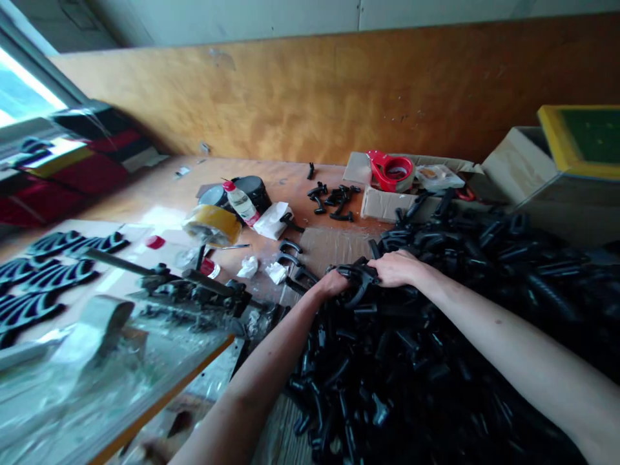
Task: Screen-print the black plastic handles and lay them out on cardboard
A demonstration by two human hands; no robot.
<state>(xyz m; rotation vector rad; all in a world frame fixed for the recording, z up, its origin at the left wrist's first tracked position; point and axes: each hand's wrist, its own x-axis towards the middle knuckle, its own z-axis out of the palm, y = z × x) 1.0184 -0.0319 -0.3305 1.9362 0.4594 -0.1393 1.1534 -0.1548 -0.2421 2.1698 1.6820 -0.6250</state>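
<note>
Both arms reach over a large heap of glossy black handle-like pieces [411, 374]. My left hand [335, 282] is closed at the heap's far left edge, its fingertips partly hidden by black pieces. Close by on the right, my right hand [398, 267] has its fingers bent and pressed together. Between the two hands are curved black handle-like pieces [357, 284], gripped from both sides; whether they are one piece or several I cannot make out. A few more curved black pieces [290, 248] lie just left of my left hand.
A metal fixture [194, 290] with rods stands at left, beside fan-shaped black parts [53, 261]. Behind are a yellow tape roll [212, 225], a bottle [241, 203] and crumpled tissue [248, 267]. A red tape dispenser [387, 171] rests in a cardboard box [380, 203].
</note>
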